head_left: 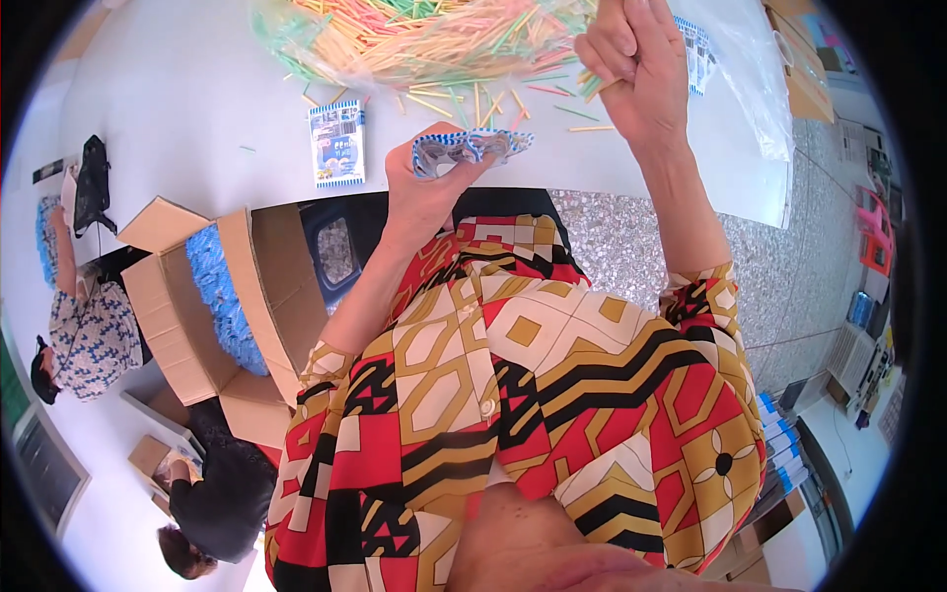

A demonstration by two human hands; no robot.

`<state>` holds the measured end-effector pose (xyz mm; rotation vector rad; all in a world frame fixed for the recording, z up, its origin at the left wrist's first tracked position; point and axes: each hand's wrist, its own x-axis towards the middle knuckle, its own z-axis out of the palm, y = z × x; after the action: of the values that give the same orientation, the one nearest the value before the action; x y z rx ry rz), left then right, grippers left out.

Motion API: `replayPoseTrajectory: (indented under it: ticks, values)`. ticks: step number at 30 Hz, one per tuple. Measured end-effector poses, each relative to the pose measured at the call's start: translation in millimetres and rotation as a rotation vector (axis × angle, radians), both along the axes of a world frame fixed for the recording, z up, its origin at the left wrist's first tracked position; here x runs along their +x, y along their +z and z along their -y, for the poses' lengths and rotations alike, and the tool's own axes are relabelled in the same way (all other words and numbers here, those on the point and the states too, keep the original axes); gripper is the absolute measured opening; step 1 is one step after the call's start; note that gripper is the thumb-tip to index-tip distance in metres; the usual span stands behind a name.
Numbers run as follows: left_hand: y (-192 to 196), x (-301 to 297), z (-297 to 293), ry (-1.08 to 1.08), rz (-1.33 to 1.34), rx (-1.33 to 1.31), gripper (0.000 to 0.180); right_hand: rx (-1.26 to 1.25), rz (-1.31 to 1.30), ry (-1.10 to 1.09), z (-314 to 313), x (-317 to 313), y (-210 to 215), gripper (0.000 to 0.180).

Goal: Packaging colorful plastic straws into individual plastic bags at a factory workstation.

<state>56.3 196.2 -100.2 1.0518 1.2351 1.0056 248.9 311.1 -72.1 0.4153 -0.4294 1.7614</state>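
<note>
My left hand [419, 180] is closed around a small blue-and-white plastic packet [464, 150], whose checked-edged mouth gapes upward. To the right and higher, my right hand [639, 74] is raised with its fingers curled together; the ends of a few thin pale sticks [590, 87] poke out beside the palm. Beyond both hands lies a big heap of thin pink, yellow, green and orange sticks [414, 35] on clear plastic sheeting, with loose ones scattered along its near edge. A flat blue-and-white packet [337, 144] rests on the white table [197, 109], left of my left hand.
An open cardboard box [178, 316] full of blue packets [222, 296] stands at the left. Another packet [696, 54] lies partly under clear plastic film [745, 89] at the right. Two people [94, 326] work farther left. A cardboard box [797, 59] sits at the table's right edge.
</note>
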Motion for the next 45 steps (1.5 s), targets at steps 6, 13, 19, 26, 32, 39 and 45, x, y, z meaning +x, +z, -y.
replayPoseTrajectory:
  ticks: [6,13,19,26,32,39,45]
  values:
    - [2,-6,0,0.145,-0.031,-0.004,0.010,-0.203,0.836,-0.142,39,-25,63,0.023]
    - [-4,-23,-6,0.389,-0.050,0.133,0.010,0.386,1.610,-0.302,65,-31,51,0.019]
    - [2,-28,-4,0.395,-0.118,0.181,0.010,0.505,1.852,-0.449,71,-48,30,0.023]
    - [13,-29,0,0.272,-0.109,0.146,0.012,0.785,1.879,-0.527,61,-62,22,0.023]
    - [20,-38,1,0.137,0.008,0.014,0.011,0.889,1.703,-0.601,45,-57,29,0.012]
    - [10,-37,1,0.326,0.060,0.120,0.007,0.916,1.638,-0.264,42,-46,34,0.004]
    - [9,-32,1,0.293,0.050,0.087,0.006,0.506,1.540,-0.147,34,-39,41,0.006]
